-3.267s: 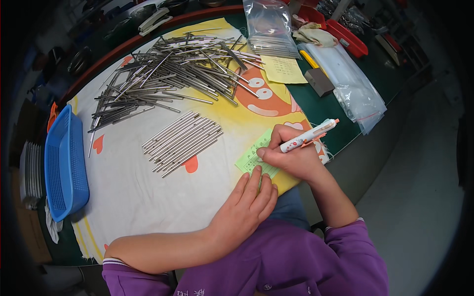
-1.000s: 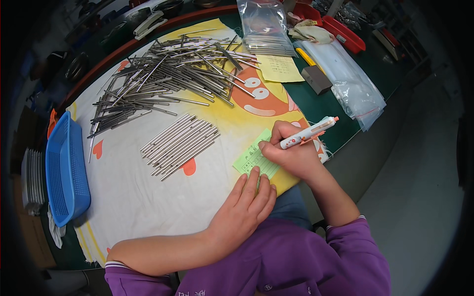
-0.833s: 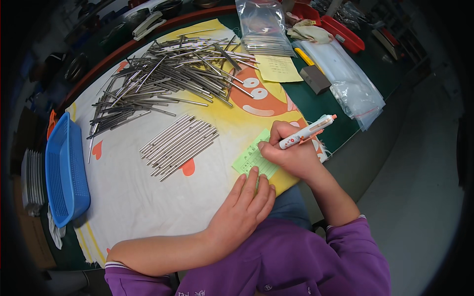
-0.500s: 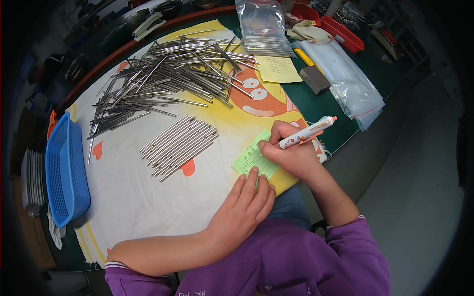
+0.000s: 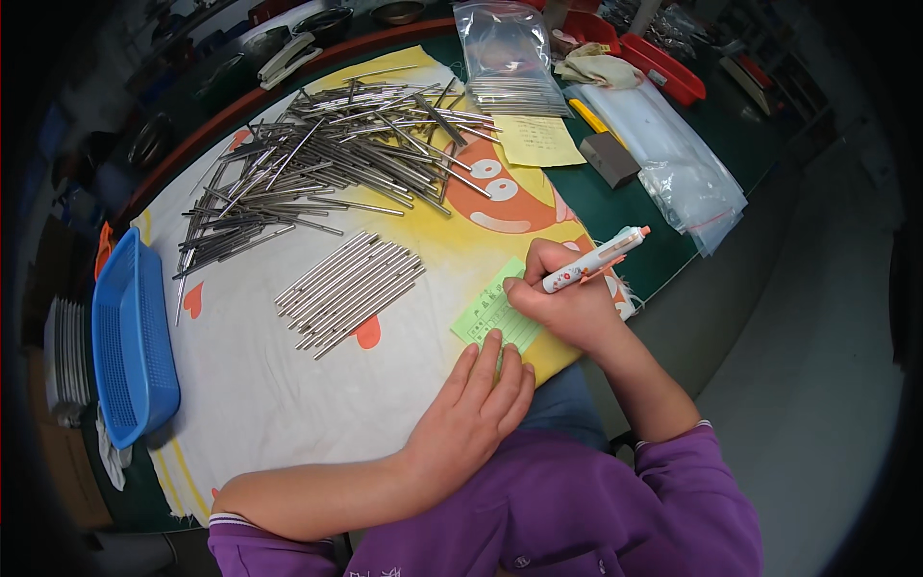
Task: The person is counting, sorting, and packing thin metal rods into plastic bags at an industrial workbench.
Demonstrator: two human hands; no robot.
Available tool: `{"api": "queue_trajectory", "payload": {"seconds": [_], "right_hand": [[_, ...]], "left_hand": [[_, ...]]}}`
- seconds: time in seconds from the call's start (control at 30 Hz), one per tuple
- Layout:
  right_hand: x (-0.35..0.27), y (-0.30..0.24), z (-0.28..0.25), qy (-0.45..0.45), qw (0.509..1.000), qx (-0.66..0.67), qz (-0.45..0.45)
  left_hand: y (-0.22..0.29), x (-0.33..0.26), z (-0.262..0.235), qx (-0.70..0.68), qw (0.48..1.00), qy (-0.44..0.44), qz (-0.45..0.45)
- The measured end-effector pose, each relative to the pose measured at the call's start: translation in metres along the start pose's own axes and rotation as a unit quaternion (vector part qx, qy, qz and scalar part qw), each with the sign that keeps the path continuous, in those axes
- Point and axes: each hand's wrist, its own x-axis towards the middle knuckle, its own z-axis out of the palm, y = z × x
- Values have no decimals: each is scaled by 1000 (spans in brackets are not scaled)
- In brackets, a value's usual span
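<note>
A small green printed slip lies near the cloth's right front edge. My left hand rests flat on its near edge, fingers stretched out and a little apart. In my right hand is a white pen with a floral pattern and an orange clip; its writing tip is hidden behind my fingers, over the slip. Left of the slip, a row of thin metal rods lies side by side on the cloth. Beyond it spreads a large jumbled heap of similar rods.
A blue plastic basket stands at the left edge. Toward the back right are a clear bag of rods, a yellow note, a dark block, a yellow cutter, plastic bags and a red tray.
The view has shifted very slightly. Both hands keep nearly the same place, the right still holding the pen over the slip.
</note>
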Motion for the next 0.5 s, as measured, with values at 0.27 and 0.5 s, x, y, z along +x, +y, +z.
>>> {"api": "queue_trajectory", "payload": {"seconds": [0.27, 0.5], "right_hand": [[0, -2, -1, 2, 999, 8, 33], [0, 6, -2, 41, 994, 100, 28]], "left_hand": [[0, 0, 1, 1, 1000, 0, 2], [-1, -1, 1, 44, 999, -3, 1]]}}
